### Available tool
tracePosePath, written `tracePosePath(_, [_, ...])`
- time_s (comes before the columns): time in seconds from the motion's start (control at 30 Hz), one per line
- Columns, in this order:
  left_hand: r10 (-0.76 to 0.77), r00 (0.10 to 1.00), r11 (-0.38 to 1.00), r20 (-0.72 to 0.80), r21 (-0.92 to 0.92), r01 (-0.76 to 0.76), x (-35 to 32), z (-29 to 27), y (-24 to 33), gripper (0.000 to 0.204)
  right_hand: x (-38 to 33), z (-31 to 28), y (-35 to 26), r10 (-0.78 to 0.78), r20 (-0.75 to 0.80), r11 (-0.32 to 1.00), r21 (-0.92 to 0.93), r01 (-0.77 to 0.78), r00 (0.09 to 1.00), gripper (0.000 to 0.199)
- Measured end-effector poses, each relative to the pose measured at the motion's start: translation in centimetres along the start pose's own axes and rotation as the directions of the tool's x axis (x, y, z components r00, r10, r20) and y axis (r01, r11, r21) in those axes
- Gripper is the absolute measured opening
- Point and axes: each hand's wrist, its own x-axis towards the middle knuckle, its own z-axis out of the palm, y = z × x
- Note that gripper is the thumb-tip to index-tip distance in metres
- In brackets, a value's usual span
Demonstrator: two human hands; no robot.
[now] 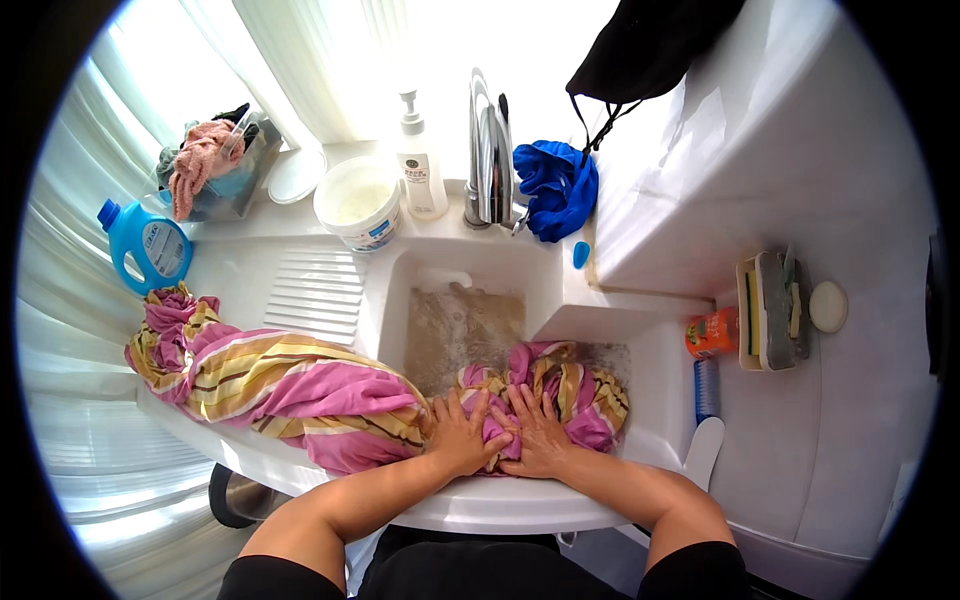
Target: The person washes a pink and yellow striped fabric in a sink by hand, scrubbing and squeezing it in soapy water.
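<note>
A long pink, yellow and brown striped cloth [320, 392], twisted into a thick roll, lies across the left side of the white sink unit [430, 262]. Its right end is bunched in the basin, partly over cloudy water [455, 335]. Side by side near the front rim, both hands press on the bunched part. My left hand [459, 435] rests on it with fingers stretched out. Fingers spread, my right hand [538, 436] lies flat on the cloth just beside the left. Neither hand is wrapped round the fabric.
A ribbed washboard slope [315, 295] is left of the basin. Behind stand a blue detergent bottle [152, 246], a clothes bin [235, 185], a white tub [357, 203], a pump bottle [421, 165] and the faucet [488, 165]. A blue cloth [555, 190] and sponge holder [770, 310] are rightward.
</note>
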Motion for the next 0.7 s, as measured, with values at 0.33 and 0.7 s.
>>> tracePosePath(0.33, [-0.276,0.961,0.957,-0.035,0.080,0.278,9.0,6.9,-5.1,0.046,9.8,3.1,3.5,0.224,0.427,0.904,0.245,-0.351,0.876,0.057])
tracePosePath(0.7, [-0.462,0.852,0.664,0.245,-0.541,0.516,15.8,4.3,-8.4,0.058,15.0,0.0,7.2,0.482,0.314,0.607,0.553,-0.570,0.818,0.051])
